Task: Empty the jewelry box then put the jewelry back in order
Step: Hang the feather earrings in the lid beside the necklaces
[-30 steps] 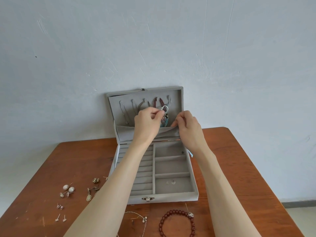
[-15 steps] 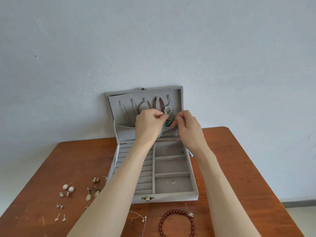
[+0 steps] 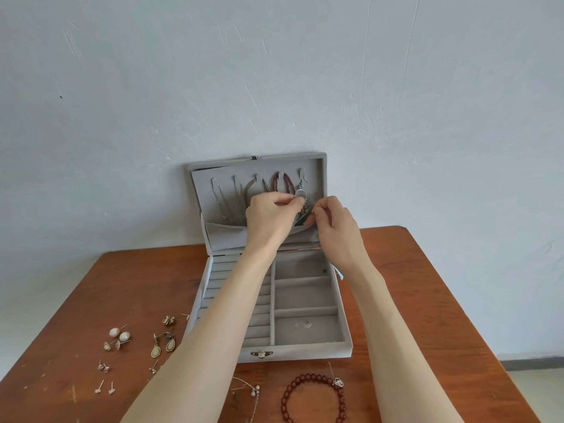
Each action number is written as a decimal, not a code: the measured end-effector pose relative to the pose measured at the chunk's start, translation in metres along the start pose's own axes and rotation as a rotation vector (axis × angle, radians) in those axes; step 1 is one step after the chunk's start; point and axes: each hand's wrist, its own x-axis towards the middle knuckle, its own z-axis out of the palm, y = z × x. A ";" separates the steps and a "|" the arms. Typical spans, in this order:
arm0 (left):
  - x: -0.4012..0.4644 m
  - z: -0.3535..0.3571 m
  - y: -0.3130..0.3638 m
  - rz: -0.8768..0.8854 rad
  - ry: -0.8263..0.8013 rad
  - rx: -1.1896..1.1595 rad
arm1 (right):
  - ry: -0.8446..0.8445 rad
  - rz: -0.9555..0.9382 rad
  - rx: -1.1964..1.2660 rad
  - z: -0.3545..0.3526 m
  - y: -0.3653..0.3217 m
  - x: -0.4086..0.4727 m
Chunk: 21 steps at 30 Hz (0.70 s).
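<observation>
A grey jewelry box (image 3: 343, 312) stands open on the wooden table, its lid (image 3: 317, 166) upright against the wall. Thin chains (image 3: 224, 203) and a dark red bead necklace (image 3: 282, 181) hang on hooks inside the lid. My left hand (image 3: 270, 218) pinches a silver ring pendant with turquoise dangles (image 3: 302, 199) that hangs from the rightmost hook. My right hand (image 3: 334, 225) pinches the edge of the lid's grey pocket (image 3: 225, 235) just below the pendant. Two small studs (image 3: 303, 325) lie in the front right compartment.
Loose earrings lie left of the box: pearl studs (image 3: 119, 334), oval drops (image 3: 163, 346) and small studs (image 3: 105, 387). A red bead bracelet (image 3: 314, 398) and a thin chain (image 3: 250, 392) lie in front of the box. The table's right edge (image 3: 464, 315) drops to the floor.
Both hands have moved slightly up inside the lid. The turquoise pendant has been lifted a little out of the pocket and shows more between my fingers.
</observation>
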 end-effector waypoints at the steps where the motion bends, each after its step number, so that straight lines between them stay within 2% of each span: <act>1: 0.001 -0.001 0.000 -0.021 0.002 -0.028 | 0.000 0.001 0.001 0.000 -0.001 0.000; 5: 0.003 -0.004 -0.001 0.012 -0.005 -0.058 | 0.000 0.006 0.006 0.000 -0.002 0.000; 9: 0.004 -0.006 -0.011 0.155 0.018 0.128 | 0.005 0.005 0.010 0.000 -0.001 0.000; 15: 0.004 0.003 -0.018 0.235 0.081 0.276 | 0.003 0.018 0.012 0.001 -0.001 0.001; 21: 0.004 -0.003 -0.025 0.297 0.046 0.271 | 0.027 0.061 0.141 -0.004 -0.006 -0.004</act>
